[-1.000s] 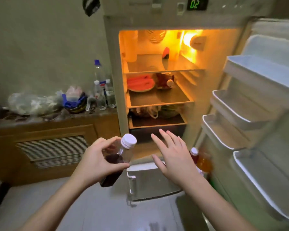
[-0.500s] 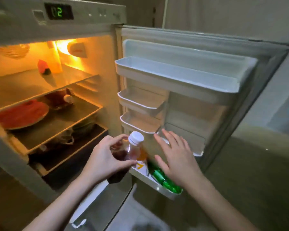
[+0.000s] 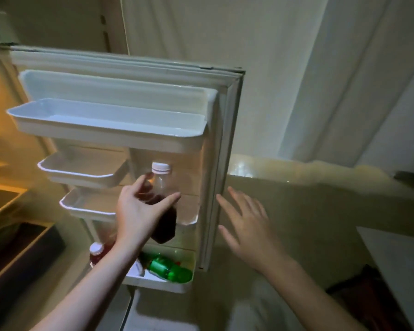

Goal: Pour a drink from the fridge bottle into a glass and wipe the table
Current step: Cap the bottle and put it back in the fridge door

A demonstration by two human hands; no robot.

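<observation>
My left hand (image 3: pixel 139 213) grips a clear plastic bottle (image 3: pixel 161 187) with a white cap and dark red drink in its lower half. I hold it upright in front of the open fridge door (image 3: pixel 225 144). My right hand (image 3: pixel 246 223) is open with fingers spread, just right of the door's outer edge, and I cannot tell if it touches the door. No glass or table shows in this view.
The door's white shelves (image 3: pixel 110 123) stand mostly bare. Its bottom shelf holds a green bottle (image 3: pixel 170 269) lying down and a red bottle with a white cap (image 3: pixel 96 253). The lit fridge interior (image 3: pixel 0 199) is at the left. A beige wall (image 3: pixel 320 211) lies behind the door.
The view has swung right, from the fridge interior to the door and the wall. My right hand has moved from in front of the door shelves to beyond the door's outer edge. The bottle stays in my left hand.
</observation>
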